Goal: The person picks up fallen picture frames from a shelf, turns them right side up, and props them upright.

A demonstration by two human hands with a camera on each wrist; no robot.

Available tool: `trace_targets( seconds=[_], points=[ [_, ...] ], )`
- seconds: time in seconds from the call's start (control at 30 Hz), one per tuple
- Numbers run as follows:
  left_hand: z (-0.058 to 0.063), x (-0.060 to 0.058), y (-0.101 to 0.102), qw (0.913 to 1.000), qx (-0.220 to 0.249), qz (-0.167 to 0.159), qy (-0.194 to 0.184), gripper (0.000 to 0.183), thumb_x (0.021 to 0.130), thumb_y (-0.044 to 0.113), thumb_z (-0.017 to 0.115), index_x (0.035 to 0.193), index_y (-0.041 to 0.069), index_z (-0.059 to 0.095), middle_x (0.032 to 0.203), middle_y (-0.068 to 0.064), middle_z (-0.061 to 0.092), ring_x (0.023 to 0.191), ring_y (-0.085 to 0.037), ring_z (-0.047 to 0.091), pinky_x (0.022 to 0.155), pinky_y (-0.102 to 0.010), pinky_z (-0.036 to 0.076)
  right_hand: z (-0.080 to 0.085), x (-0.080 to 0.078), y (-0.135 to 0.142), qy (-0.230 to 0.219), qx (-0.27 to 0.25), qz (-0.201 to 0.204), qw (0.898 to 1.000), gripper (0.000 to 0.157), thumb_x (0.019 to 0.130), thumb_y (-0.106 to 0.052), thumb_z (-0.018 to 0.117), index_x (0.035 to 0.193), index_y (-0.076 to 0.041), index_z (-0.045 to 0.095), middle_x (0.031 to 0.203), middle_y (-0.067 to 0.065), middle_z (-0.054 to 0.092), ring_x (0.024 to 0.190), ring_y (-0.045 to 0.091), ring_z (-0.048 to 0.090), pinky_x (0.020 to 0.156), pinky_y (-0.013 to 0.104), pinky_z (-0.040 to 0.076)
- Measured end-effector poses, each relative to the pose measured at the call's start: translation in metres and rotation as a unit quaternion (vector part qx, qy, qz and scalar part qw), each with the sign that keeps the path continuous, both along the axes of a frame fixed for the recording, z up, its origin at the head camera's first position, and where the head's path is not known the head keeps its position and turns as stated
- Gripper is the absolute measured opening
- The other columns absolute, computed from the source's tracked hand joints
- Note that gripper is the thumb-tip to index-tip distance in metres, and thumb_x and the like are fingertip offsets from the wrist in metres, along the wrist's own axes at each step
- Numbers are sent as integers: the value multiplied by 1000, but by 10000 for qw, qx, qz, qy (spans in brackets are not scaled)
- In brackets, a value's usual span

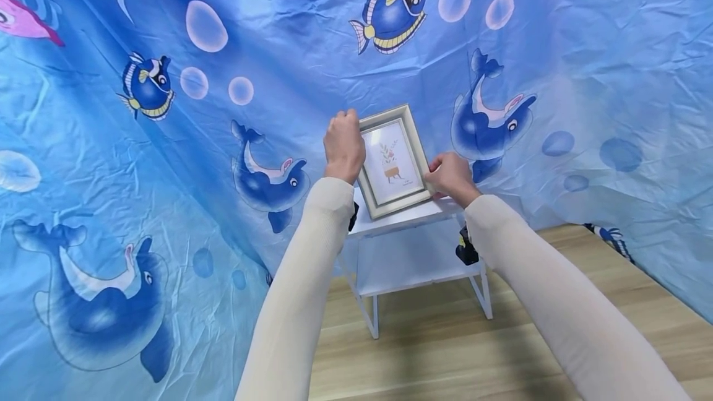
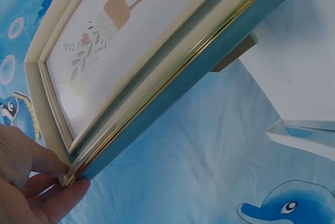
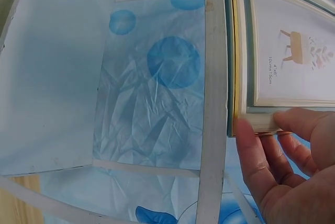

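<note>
A cream picture frame [image 1: 393, 161] with a plant print inside stands tilted on the white side table [image 1: 384, 224]. My left hand [image 1: 344, 146] pinches its upper left corner; in the left wrist view the thumb lies on the face and the fingers [image 2: 65, 200] curl behind the edge. At the lower right corner my right hand [image 1: 452, 177] pinches the frame [image 3: 242, 51], thumb on the front rim, other fingers [image 3: 254, 153] along the edge. Part of a stand leg [image 2: 233, 54] shows behind the frame.
The table has a lower shelf [image 1: 412, 258] and thin white metal legs [image 1: 374, 317]. Behind and to both sides hangs a blue sea-print curtain [image 1: 312, 85]. Wood-look flooring [image 1: 445, 351] lies below.
</note>
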State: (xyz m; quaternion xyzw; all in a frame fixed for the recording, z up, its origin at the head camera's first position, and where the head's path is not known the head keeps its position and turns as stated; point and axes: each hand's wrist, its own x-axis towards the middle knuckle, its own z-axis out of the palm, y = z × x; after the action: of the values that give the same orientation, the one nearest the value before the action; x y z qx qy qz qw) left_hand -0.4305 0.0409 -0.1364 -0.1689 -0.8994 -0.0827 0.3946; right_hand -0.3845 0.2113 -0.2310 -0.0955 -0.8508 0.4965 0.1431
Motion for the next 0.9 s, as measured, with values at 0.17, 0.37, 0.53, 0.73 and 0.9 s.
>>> trace_targets(
  seconds=[0.17,0.37,0.53,0.73,0.9],
  points=[
    [-1,-2,0,10000,6,-16,90,24,88,0,47,111,3,56,103,-14,58,92,-27,56,71,-38,51,0,0,-1,29,51,24,10000,13,81,-12,61,90,-3,57,97,16,52,74,26,59,53,30,53],
    [-2,-5,-1,9998,55,-150,118,22,89,0,46,108,4,57,102,-13,58,91,-26,56,71,-37,51,-1,1,-2,89,174,73,9998,13,80,-12,61,88,-3,55,94,15,51,68,25,60,52,30,52],
    [-2,-7,-2,9995,214,-193,96,19,89,-1,46,102,6,58,99,-12,59,88,-25,56,70,-36,50,0,4,-3,86,254,135,9995,11,80,-11,59,87,-4,54,92,14,51,69,26,60,51,30,52],
    [-3,-6,-2,9994,257,-196,103,18,90,1,47,103,7,57,100,-11,58,89,-24,55,70,-34,50,1,6,-4,102,336,210,9992,10,81,-10,58,88,-3,54,92,14,51,77,27,57,51,30,52],
    [-4,-6,-3,9995,229,-201,36,17,90,3,47,103,7,57,100,-10,58,89,-23,55,70,-33,51,-1,8,-5,39,296,240,9993,11,82,-9,58,89,-2,53,93,14,51,79,28,57,51,30,52]
  ],
)
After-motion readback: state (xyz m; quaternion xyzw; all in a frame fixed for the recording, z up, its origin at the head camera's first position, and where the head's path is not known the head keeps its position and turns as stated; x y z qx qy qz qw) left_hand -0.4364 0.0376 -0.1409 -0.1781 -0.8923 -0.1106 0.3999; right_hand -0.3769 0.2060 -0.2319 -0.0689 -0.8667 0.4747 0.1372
